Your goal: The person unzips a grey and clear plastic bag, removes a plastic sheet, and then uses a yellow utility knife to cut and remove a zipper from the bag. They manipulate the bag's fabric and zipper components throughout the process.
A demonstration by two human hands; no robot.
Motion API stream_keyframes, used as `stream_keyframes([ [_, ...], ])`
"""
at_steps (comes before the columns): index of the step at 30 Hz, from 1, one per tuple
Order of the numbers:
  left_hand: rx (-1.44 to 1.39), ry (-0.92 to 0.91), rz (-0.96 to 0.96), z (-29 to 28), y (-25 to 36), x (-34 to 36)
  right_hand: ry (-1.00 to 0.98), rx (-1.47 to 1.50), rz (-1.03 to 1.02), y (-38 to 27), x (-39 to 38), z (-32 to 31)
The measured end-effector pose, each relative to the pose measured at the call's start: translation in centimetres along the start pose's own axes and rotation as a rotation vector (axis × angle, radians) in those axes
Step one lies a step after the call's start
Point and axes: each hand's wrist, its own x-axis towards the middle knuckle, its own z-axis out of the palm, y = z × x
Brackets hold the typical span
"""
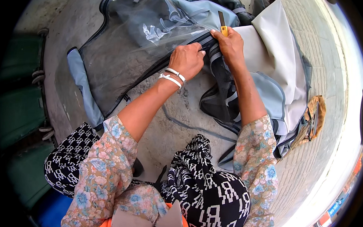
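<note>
My left hand point(187, 62) is closed in a pinch on the black edging point(157, 67) of a clear plastic sheet point(123, 51). My right hand point(231, 46) grips a yellow utility knife point(224, 30), its dark blade sticking up past the fingers. The right thumb and fingers also press near the same edging, close to the left fingertips. Black mesh point(222, 81) with grey trim hangs below the right hand. Light grey fabric point(272, 36) and blue-grey fabric point(270, 94) lie bunched to the right. Exactly where the edging runs between my hands is partly hidden.
A rolled blue-grey strip point(85, 88) borders the plastic sheet on the left. Dark green containers point(24, 100) stand at the far left. A thin grey strip point(189, 125) crosses the concrete before my knees. At the right, a brown bag point(315, 118) lies on ribbed paving point(327, 58).
</note>
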Motion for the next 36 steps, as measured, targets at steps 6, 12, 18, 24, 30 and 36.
stream_keyframes([
  [6,-0.369,-0.386,-0.532,-6.2,-2.9,-6.3,-0.036,0.158,0.052,2.5,6.6,-2.5],
  [12,-0.674,-0.689,-0.670,-9.1,-5.0,-5.4,0.053,0.005,0.096,4.9,6.0,-0.8],
  [18,-1.144,-0.463,-0.735,-4.6,-6.2,-9.1,0.288,-0.081,-0.112,3.7,3.4,-2.5],
  [24,-1.877,-0.223,-0.684,-0.9,-5.0,-10.7,-0.063,0.073,-0.071,-3.1,-12.1,-3.9],
  [30,-1.545,-0.152,-0.614,-0.5,-2.0,-10.5,-0.160,-0.219,-0.434,0.7,-17.2,-0.9],
  [36,-1.735,-0.074,-0.639,-0.3,1.5,-11.6,-0.389,0.438,0.347,-2.9,-15.6,-3.6],
])
